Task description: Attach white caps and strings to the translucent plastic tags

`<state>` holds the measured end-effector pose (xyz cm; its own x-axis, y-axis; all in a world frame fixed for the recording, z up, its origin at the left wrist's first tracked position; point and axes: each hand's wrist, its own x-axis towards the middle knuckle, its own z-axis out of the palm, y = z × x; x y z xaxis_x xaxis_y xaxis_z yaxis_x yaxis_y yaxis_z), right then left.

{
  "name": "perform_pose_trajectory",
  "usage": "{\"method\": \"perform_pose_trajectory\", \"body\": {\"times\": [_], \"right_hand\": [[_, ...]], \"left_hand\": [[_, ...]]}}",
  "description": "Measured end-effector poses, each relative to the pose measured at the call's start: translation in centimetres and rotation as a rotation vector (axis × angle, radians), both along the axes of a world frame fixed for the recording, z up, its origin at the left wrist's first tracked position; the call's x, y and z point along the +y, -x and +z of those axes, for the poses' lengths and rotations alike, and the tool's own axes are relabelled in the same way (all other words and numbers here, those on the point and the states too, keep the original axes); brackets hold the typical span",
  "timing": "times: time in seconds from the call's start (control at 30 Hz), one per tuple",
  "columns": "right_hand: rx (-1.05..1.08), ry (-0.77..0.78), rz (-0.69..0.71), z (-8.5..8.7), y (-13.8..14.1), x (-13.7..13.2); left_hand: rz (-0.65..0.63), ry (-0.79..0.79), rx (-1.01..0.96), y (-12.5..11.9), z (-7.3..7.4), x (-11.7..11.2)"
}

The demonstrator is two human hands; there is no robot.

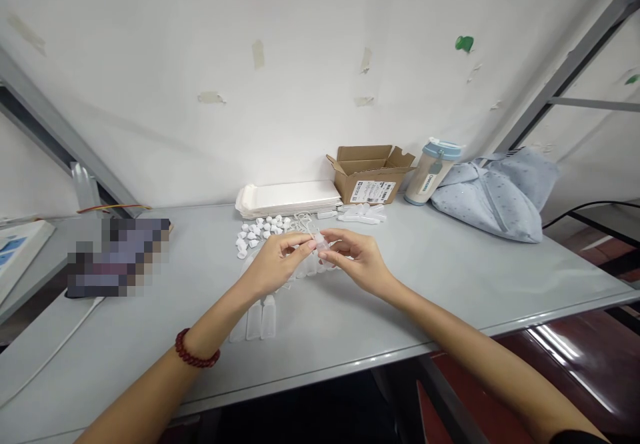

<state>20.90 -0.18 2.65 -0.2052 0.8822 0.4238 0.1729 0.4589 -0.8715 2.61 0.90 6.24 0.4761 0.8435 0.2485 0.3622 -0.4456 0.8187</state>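
Above the middle of the table, my right hand (363, 257) pinches a small translucent plastic bottle (321, 241) between thumb and fingers. The thumb and forefinger of my left hand (280, 257) are closed together at the bottle's neck, where a thin white string (311, 231) shows at the fingertips. Exactly how the string meets the bottle is too small to tell. Left of the fingers lies a pile of white caps (255, 232), and a heap of strings (301, 219) sits behind. More translucent bottles (269, 317) lie flat below my left hand, others partly hidden beneath both hands.
Along the wall are a stack of flat white sheets (290, 196), an opened cardboard box (370, 176), a tumbler (431, 174) and a light blue cloth bag (493, 201). Small clear plastic pieces (363, 213) lie before the box. A blurred-out device (120, 257) with a cable rests at left.
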Motion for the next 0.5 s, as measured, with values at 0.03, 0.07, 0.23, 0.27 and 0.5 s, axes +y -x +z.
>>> {"method": "perform_pose_trajectory", "body": {"times": [0.03,0.07,0.23,0.27,0.5], "right_hand": [[0.005,0.014,0.000,0.05,0.04,-0.01],[0.004,0.024,0.000,0.09,0.09,-0.02],[-0.001,0.052,-0.005,0.00,0.20,0.03],[0.001,0.059,-0.007,-0.03,0.20,0.03],[0.036,0.117,-0.045,0.04,0.16,-0.10]], "left_hand": [[0.004,-0.003,0.007,0.03,-0.02,0.02],[0.010,-0.005,0.016,0.06,-0.04,0.04],[0.077,-0.005,0.062,0.13,-0.21,0.07],[0.090,-0.015,0.064,0.12,-0.25,0.05],[0.226,-0.323,0.093,0.30,-0.64,-0.11]]}}
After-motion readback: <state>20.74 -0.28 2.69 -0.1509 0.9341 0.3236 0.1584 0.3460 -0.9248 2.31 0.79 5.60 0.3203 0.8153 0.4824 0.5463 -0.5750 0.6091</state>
